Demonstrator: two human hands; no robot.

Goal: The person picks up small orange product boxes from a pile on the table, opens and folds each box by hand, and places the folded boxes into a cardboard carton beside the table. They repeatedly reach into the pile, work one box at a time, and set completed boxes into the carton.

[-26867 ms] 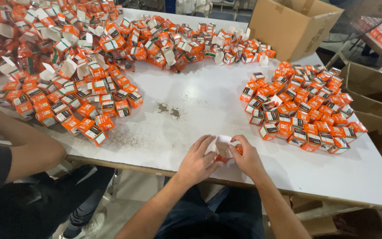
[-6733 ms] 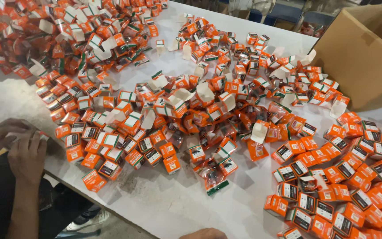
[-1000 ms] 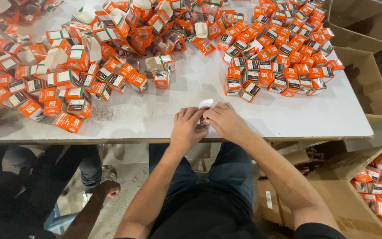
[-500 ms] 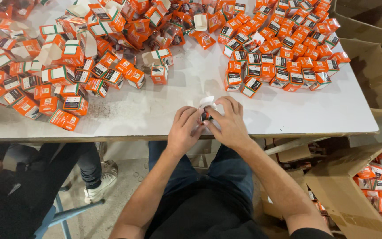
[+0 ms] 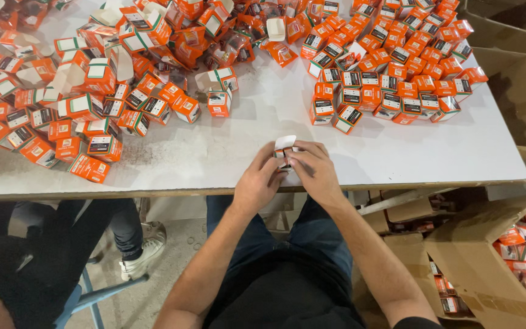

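Your left hand and right hand meet at the near edge of the white worktop, both closed around a small orange-and-white cardboard box whose white flap stands open on top. To your right, neat rows of closed small orange boxes lie on the worktop; to your left sprawls a loose heap of open and closed orange boxes. A brown cardboard carton beside your right leg holds more of them. Another person's dark-trousered legs and white shoe show under the left end.
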